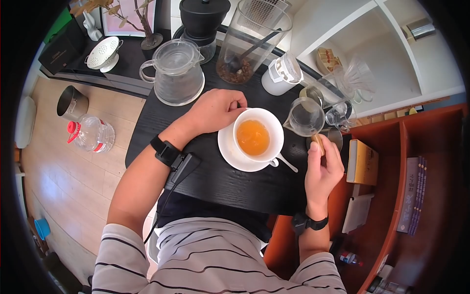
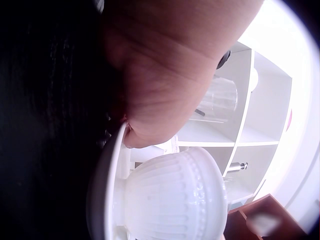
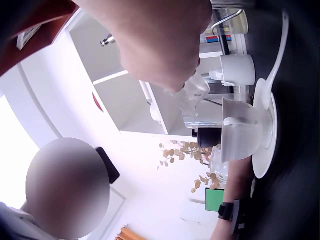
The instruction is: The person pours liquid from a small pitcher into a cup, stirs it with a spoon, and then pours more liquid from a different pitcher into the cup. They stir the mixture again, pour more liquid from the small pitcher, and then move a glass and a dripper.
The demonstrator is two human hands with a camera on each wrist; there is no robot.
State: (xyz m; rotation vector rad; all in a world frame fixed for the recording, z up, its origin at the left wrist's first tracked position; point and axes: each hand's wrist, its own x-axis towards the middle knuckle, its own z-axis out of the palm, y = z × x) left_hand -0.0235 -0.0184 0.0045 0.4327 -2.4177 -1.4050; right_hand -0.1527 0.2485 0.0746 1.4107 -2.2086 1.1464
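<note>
A white cup (image 1: 266,117) of orange-brown liquid stands on a white saucer (image 1: 226,153), a white spoon (image 1: 289,164) at its right. My left hand (image 1: 214,110) pinches the saucer's far left edge beside the cup. In the left wrist view this hand (image 2: 165,75) meets the saucer's rim (image 2: 116,165), close to the ribbed cup (image 2: 175,195). Right of the cup, my right hand (image 1: 324,169) grips the wooden handle (image 1: 317,143) of a small clear glass pitcher (image 1: 306,117). The right wrist view has the pitcher (image 3: 194,92) under my right hand (image 3: 155,45), near the cup (image 3: 240,130).
Along the table's back stand a lidded glass pot (image 1: 178,73), a black grinder (image 1: 203,22), a tall clear container (image 1: 249,44) and a white canister (image 1: 282,76). More glassware (image 1: 338,115) is at the back right, beside a red-brown bookshelf (image 1: 391,147).
</note>
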